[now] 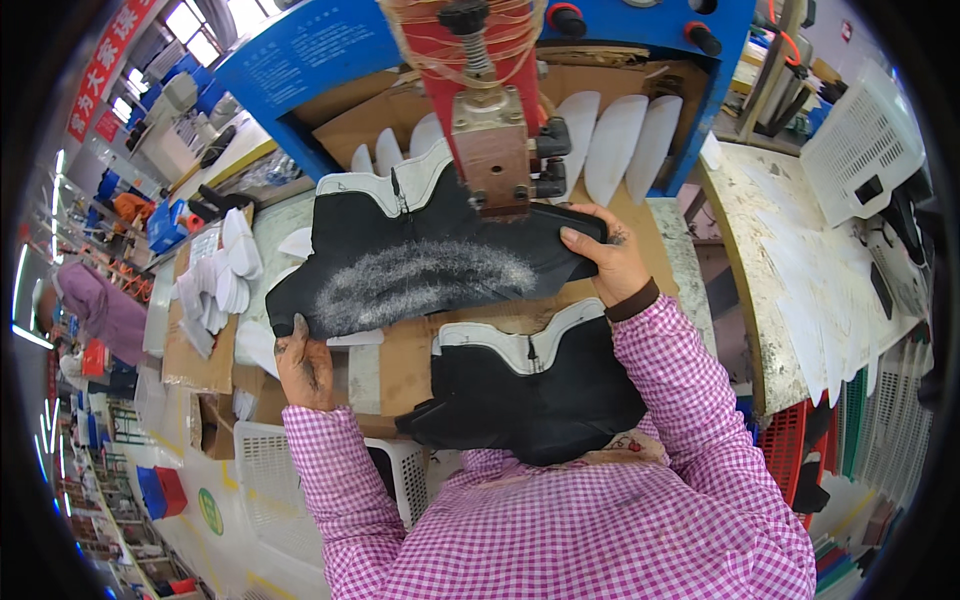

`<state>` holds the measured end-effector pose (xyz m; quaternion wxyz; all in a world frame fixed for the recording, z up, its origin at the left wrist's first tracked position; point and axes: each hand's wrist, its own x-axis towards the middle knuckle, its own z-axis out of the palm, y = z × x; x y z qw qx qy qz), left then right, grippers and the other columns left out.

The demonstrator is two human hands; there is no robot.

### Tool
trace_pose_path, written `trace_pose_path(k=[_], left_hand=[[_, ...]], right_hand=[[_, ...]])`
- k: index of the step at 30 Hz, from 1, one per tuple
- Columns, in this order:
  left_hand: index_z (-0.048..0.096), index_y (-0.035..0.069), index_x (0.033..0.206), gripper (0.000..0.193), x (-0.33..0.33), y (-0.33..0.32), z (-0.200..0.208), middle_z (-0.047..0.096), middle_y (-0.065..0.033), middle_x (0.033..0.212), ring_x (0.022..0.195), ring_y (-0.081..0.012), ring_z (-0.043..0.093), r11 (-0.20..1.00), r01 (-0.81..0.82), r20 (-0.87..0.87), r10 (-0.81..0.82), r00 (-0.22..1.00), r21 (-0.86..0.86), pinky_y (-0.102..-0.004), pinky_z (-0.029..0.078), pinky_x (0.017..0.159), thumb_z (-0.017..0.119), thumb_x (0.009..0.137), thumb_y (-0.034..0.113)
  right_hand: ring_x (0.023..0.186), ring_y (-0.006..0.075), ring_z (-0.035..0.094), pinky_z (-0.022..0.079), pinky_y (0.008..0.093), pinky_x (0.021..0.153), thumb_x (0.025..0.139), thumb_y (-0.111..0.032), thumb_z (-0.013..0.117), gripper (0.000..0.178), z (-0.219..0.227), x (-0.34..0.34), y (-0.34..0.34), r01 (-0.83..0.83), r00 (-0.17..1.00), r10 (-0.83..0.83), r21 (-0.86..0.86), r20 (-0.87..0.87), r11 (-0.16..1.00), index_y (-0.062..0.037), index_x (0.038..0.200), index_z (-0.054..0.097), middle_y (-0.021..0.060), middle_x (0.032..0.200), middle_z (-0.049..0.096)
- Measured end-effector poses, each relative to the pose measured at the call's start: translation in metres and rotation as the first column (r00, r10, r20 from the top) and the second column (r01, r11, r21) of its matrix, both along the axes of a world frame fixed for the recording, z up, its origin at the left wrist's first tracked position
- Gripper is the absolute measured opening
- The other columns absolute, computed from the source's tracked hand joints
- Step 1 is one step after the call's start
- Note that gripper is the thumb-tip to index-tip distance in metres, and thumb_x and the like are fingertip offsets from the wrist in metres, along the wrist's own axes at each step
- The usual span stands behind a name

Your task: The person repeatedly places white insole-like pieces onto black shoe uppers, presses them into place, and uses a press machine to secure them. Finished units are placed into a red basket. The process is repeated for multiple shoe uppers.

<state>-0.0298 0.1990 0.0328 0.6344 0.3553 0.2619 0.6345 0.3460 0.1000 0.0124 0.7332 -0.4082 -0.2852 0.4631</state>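
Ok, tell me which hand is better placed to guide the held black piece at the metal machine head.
The right hand, probably: it grips the held black piece close beside the metal machine head, whereas the left hand pinches its opposite end, farther away.

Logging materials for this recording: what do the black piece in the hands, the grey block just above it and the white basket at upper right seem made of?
Black piece: possibly fabric or synthetic leather, mostly matt; it creases softly.
Grey block: likely metal, dull and worn, with hard edges and patchy sheen.
White basket: probably moulded plastic, given its regular rows of holes.
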Motion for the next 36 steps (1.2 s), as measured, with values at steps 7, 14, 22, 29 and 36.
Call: trace_pose_path(k=[7, 14, 22, 29, 36], left_hand=[[0.057, -0.004, 0.109, 0.024, 0.056, -0.008, -0.001, 0.063, -0.01, 0.105, 0.093, -0.0167, 0.061, 0.995, 0.098, 0.061, -0.097, 0.993, -0.004, -0.0306, 0.05, 0.087, 0.06, 0.086, -0.001], [0.055, 0.002, 0.077, 0.011, 0.123, -0.034, 0.004, 0.064, -0.0136, 0.093, 0.08, -0.0179, 0.063, 0.964, 0.187, 0.092, -0.172, 0.981, -0.19, -0.0293, 0.054, 0.075, 0.059, 0.088, 0.003], [0.051, 0.003, 0.08, 0.01, 0.016, -0.091, -0.06, 0.063, -0.0128, 0.088, 0.078, -0.0228, 0.064, 0.834, 0.26, -0.04, -0.318, 0.947, -0.486, -0.0396, 0.057, 0.074, 0.056, 0.089, 0.003], [0.057, 0.007, 0.101, 0.017, -0.032, -0.09, -0.122, 0.065, -0.0119, 0.09, 0.085, -0.0267, 0.064, 0.818, 0.467, 0.177, -0.432, 0.884, -0.335, -0.0433, 0.055, 0.076, 0.057, 0.089, 0.017], [0.048, -0.002, 0.12, 0.033, -0.044, -0.091, -0.075, 0.063, -0.0193, 0.101, 0.085, -0.0246, 0.064, 0.849, -0.035, -0.333, -0.168, 0.928, -0.527, -0.035, 0.054, 0.069, 0.053, 0.091, 0.013]], right_hand=[[0.091, 0.0177, 0.062, 0.051, 0.0278, 0.082, 0.078, 0.0, 0.068, 0.032, 0.027, 0.036, -0.05, 0.155, 0.986, -0.158, 0.055, 0.058, 0.986, 0.0024, 0.108, 0.057, 0.012, 0.102, 0.062], [0.093, 0.0185, 0.061, 0.051, 0.0299, 0.083, 0.078, -0.002, 0.066, 0.031, 0.042, 0.072, -0.122, 0.236, 0.965, -0.235, 0.003, 0.12, 0.972, -0.0007, 0.106, 0.054, 0.011, 0.102, 0.062], [0.081, 0.0122, 0.062, 0.047, 0.0235, 0.069, 0.082, -0.007, 0.066, 0.018, 0.001, 0.072, -0.136, -0.336, 0.858, 0.461, -0.432, 0.225, 0.837, -0.0044, 0.097, 0.055, 0.0069, 0.092, 0.067], [0.064, 0.0125, 0.061, 0.043, 0.0244, 0.05, 0.081, -0.007, 0.066, 0.028, -0.085, 0.162, -0.021, 0.361, 0.883, -0.18, -0.38, 0.433, 0.852, 0.0025, 0.106, 0.058, 0.0075, 0.08, 0.064], [0.077, 0.0238, 0.066, 0.05, 0.0328, 0.071, 0.072, -0.019, 0.072, 0.025, -0.125, 0.18, 0.05, 0.771, 0.508, -0.291, -0.278, 0.81, 0.573, -0.0037, 0.092, 0.068, 0.0116, 0.081, 0.068]])
